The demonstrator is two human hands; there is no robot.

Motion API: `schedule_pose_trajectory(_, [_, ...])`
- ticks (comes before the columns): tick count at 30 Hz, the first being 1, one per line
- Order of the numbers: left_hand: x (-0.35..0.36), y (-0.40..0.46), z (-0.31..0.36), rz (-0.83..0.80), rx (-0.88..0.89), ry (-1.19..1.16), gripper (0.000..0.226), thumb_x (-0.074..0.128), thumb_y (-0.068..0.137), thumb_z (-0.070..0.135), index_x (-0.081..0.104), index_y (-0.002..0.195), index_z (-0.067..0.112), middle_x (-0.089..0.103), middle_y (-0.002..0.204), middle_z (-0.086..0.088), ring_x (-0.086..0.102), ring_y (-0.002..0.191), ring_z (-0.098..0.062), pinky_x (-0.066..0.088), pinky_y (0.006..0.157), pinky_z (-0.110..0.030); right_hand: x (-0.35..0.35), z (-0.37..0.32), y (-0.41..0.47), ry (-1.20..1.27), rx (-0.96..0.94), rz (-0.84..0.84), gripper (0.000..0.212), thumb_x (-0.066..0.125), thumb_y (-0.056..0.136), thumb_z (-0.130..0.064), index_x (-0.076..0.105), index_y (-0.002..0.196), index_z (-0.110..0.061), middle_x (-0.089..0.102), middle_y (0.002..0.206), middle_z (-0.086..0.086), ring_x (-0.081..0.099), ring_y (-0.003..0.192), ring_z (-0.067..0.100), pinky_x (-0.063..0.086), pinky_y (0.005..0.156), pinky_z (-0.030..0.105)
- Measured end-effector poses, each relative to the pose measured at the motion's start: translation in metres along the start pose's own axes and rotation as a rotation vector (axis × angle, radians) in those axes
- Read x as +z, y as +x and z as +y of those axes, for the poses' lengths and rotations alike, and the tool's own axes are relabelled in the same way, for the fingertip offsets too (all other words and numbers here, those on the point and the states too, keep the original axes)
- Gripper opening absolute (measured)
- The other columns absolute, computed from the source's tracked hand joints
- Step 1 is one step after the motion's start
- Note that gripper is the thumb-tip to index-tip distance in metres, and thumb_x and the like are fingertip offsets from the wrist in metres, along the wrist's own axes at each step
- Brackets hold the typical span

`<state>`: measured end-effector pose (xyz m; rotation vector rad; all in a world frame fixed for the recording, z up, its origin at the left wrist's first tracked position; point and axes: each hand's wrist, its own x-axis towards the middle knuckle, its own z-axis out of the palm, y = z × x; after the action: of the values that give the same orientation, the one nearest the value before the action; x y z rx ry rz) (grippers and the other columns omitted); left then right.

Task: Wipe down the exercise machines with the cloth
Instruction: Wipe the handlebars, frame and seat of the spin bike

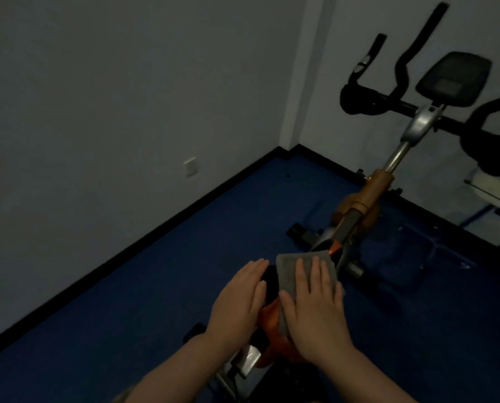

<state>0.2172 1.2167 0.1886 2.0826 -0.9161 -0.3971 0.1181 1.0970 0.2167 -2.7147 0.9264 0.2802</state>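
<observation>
An orange and black exercise bike (pixel 372 193) stands on the blue floor, its black handlebars (pixel 400 68) and console (pixel 453 78) at the upper right. A grey cloth (pixel 289 271) lies over the bike's black saddle (pixel 272 283) near the bottom centre. My right hand (pixel 315 312) presses flat on the cloth with straight fingers. My left hand (pixel 240 298) rests flat against the left side of the saddle, fingers straight, holding nothing. Most of the saddle is hidden under the cloth and hands.
A grey wall with a white socket (pixel 191 167) runs along the left, edged by a black skirting board. Blue carpet (pixel 155 286) lies left of the bike. A mirror (pixel 490 205) leans at the right, reflecting another handlebar. The bike's base feet sit on the floor.
</observation>
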Motion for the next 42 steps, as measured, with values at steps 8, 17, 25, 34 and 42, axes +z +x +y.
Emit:
schedule_pose_trajectory(8, [-0.005,0.024,0.000,-0.150,0.069,0.034,0.042,0.035,0.104,0.021,0.037,0.146,0.025,0.035,0.152,0.007,0.025,0.141,-0.004,0.019,0.117,-0.023,0.012,-0.030,-0.042,0.055,0.173,-0.024,0.073,0.000,0.091,-0.063,-0.015,0.151,-0.025,-0.034,0.154,0.008,-0.033,0.140,0.025,-0.006,0.113,0.059])
schedule_pose_trajectory(17, [0.006,0.028,-0.001,-0.042,0.095,0.060,0.038,0.036,0.103,0.024,0.050,0.138,0.026,0.055,0.135,0.010,0.045,0.122,-0.003,0.035,0.096,-0.016,0.018,-0.030,-0.041,0.198,0.201,0.136,0.074,0.005,0.090,-0.066,-0.007,0.153,-0.029,-0.018,0.160,-0.001,-0.005,0.147,0.024,0.025,0.115,0.043])
schedule_pose_trajectory(25, [0.005,0.051,0.026,-0.100,-0.068,0.298,0.022,0.034,0.100,0.035,0.048,0.111,0.022,0.053,0.109,0.001,0.051,0.096,-0.016,0.049,0.079,-0.043,0.006,-0.009,0.013,0.523,0.452,0.126,0.065,0.026,0.100,-0.051,-0.003,0.154,-0.026,0.021,0.158,0.008,0.043,0.128,0.031,0.042,0.096,0.039])
schedule_pose_trajectory(34, [0.011,0.055,0.024,-0.130,-0.067,0.339,0.039,0.023,0.102,0.036,0.060,0.108,0.023,0.064,0.104,0.005,0.058,0.092,-0.015,0.049,0.080,-0.036,0.046,0.017,-0.017,1.240,0.431,0.290,0.037,0.034,0.102,-0.045,0.048,0.134,-0.035,0.054,0.136,-0.002,0.055,0.116,0.010,0.043,0.094,0.023])
schedule_pose_trajectory(42, [0.009,0.051,0.026,-0.080,-0.072,0.297,0.038,0.027,0.102,0.036,0.061,0.114,0.026,0.066,0.105,0.004,0.059,0.092,-0.015,0.048,0.077,-0.035,0.027,-0.038,-0.050,0.713,0.467,0.363,0.062,0.032,0.100,-0.047,0.006,0.154,-0.032,0.012,0.159,-0.006,0.018,0.142,0.019,0.021,0.116,0.040])
